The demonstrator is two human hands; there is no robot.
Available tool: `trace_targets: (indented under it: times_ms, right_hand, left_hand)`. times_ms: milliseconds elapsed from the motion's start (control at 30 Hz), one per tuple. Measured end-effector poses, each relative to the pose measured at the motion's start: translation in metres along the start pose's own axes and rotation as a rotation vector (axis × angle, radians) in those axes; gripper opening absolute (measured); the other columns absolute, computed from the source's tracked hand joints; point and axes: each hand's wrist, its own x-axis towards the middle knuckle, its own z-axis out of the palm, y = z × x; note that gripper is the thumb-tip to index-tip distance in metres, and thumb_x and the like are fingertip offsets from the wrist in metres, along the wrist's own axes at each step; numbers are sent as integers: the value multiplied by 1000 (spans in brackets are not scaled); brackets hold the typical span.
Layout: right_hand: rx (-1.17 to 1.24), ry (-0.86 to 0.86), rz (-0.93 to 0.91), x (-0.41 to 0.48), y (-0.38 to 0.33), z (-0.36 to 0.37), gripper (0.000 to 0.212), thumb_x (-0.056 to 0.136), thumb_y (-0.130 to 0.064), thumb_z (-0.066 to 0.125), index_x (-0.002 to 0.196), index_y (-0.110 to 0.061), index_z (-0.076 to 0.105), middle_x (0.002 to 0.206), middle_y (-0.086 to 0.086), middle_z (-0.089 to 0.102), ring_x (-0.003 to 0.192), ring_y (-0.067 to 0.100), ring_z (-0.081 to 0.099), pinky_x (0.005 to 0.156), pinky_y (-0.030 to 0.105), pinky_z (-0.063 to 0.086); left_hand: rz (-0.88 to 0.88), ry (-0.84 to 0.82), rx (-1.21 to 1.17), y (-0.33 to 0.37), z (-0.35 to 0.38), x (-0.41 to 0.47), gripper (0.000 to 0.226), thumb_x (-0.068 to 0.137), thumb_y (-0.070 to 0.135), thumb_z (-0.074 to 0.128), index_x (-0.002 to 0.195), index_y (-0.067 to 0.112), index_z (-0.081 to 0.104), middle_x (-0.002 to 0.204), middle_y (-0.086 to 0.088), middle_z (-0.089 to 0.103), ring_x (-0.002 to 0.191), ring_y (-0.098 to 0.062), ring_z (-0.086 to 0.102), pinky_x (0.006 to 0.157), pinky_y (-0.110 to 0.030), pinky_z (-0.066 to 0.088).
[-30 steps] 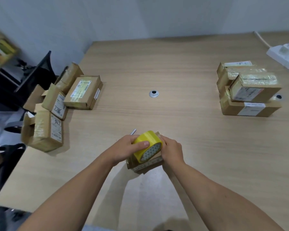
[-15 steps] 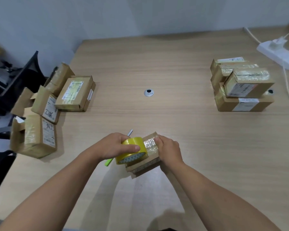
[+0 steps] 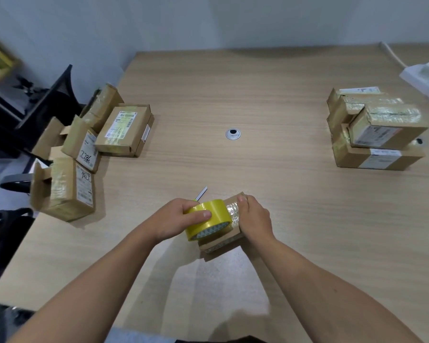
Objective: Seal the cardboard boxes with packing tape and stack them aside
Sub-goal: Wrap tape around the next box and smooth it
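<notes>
my wooden table [image 3: 295, 78]: loose boxes [image 3: 124, 129] left, stacked boxes [image 3: 377, 159] right, grommet [image 3: 232, 133] centre, small box [image 3: 223, 241] before me, knife [image 3: 201, 193] behind it.

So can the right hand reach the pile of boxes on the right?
Probably yes: bare table lies between the right hand and the pile, though it grips a box now.

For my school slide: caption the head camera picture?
Left hand holds yellow tape roll on a box the right hand grips.
</notes>
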Motion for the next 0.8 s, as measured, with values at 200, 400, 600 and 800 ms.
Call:
trace_targets:
  times_ms: [200, 400, 600, 800]
  right_hand:
    - [-65, -19, 6, 0, 0, 1, 40, 107, -49, 27, 117, -26, 57, 98, 2, 62, 93, 25, 55, 76, 37, 41]
    - [-83, -17, -5, 0, 0, 3, 41, 107, -48, 25, 117, -25, 58, 92, -1, 60, 89, 23, 55, 76, 37, 42]
    - [-117, -15, 11, -2, -2, 4, 43, 107, -50, 25, 122, -25, 57, 96, 1, 59, 91, 25, 53, 78, 36, 40]
    - [-138, -12, 18, -3, -3, 6, 43, 107, -51, 24, 123, -26, 56, 90, -2, 55, 88, 23, 52, 78, 36, 39]
  left_hand:
    - [-3, 60, 157, 3, -4, 2, 43, 71, 63, 64, 57, 22, 60, 53, 10, 51, 51, -4, 49, 51, -18, 35]
    - [-91, 113, 345, -5, -21, -6, 63, 56, 80, 53, 59, 17, 58, 52, 8, 50, 50, -4, 48, 53, -25, 35]
    - [-125, 93, 607, 0, -22, -3, 62, 82, 68, 62, 75, 6, 69, 67, -6, 61, 63, -13, 55, 56, -29, 37]
    - [-179, 95, 687, 0, -22, -5, 56, 87, 63, 62, 75, 9, 70, 70, -6, 63, 67, -17, 58, 59, -30, 40]
